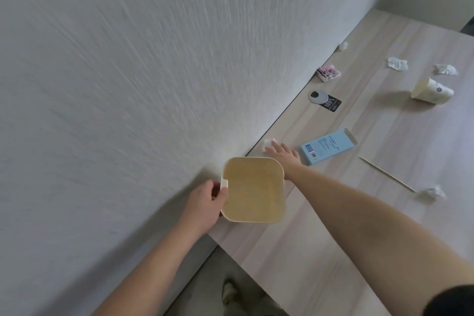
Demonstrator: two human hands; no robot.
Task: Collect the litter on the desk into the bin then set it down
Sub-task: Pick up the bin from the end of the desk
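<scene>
A small cream bin (252,190) with an empty yellowish inside hangs over the desk's near left corner, my left hand (206,204) gripping its left rim. My right hand (282,152) stretches past the bin with fingers spread, its fingertips touching a crumpled white tissue (268,143) by the wall. More litter lies on the pale wooden desk (333,226): a flat blue box (328,146), a tipped paper cup (432,91), a thin wooden stick (386,174), a pink wrapper (328,73), a black tag (333,103) and several paper wads (433,192).
A textured white wall (154,72) runs along the desk's left edge. A round cable grommet (318,97) sits in the desk near the wall. Below the desk's near edge, grey floor and a shoe (229,291) show.
</scene>
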